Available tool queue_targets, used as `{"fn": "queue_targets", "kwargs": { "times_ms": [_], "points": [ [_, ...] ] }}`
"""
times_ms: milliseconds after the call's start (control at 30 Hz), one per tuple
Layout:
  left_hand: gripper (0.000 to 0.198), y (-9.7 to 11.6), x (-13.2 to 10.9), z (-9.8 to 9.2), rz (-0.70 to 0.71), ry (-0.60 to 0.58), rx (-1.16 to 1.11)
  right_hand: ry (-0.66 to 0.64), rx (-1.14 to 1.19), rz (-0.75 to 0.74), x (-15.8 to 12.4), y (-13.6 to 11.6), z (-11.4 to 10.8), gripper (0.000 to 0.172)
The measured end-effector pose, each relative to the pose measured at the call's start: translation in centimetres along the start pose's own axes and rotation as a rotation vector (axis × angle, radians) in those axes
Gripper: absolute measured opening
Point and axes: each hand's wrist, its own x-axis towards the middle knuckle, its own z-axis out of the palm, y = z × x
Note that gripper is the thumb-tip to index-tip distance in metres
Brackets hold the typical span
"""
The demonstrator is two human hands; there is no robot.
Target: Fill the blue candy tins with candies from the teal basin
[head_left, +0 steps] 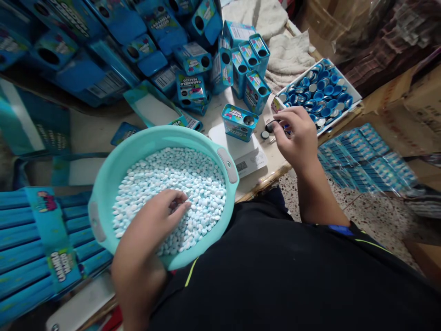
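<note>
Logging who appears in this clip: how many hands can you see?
2. The left hand rests among white-blue candies in a teal bowl. The right hand is beside the scale, its fingers pinching a small dark piece. No others show.

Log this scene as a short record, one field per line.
Left hand: the left hand sits among white-and-blue candies in a teal bowl
Right hand: the right hand pinches a small dark disc
Beside right hand: white tray of blue round lids
On scale: blue candy tin on a white digital scale
Behind: more blue tins
</note>
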Motion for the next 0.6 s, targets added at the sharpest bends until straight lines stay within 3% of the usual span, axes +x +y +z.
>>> {"fn": "queue_targets", "kwargs": {
  "times_ms": [67, 133, 267, 333, 467, 600],
  "points": [
    [0.038, 0.1, 0.1, 0.0, 0.015, 0.012, 0.014, 0.033, 0.017, -0.023, -0.5, -1.7, -0.5, 0.042],
    [0.035, 0.4, 0.1, 0.1, 0.024, 0.012, 0.039, -0.056, 0.038, -0.146, -0.9, -4.3, -0.8, 0.041],
    [0.024, 0.9, -0.1, 0.2, 0.050, 0.035, 0.091, -0.517, 0.066, -0.613, -1.0, -10.5, 0.4, 0.030],
    [0.019, 0.9, -0.3, 0.4, 0.063, 0.047, 0.091, -0.690, 0.024, -0.748, -0.8, -13.0, 1.8, 0.028],
    [0.016, 0.6, -0.8, 0.7, 0.072, 0.074, 0.044, -0.928, -0.082, -0.766, -0.4, -15.6, 4.5, 0.028],
    [0.016, 0.6, -0.9, 0.8, 0.050, 0.063, 0.023, -1.003, -0.086, -0.802, -0.2, -16.3, 5.6, 0.027]
  ]
}}
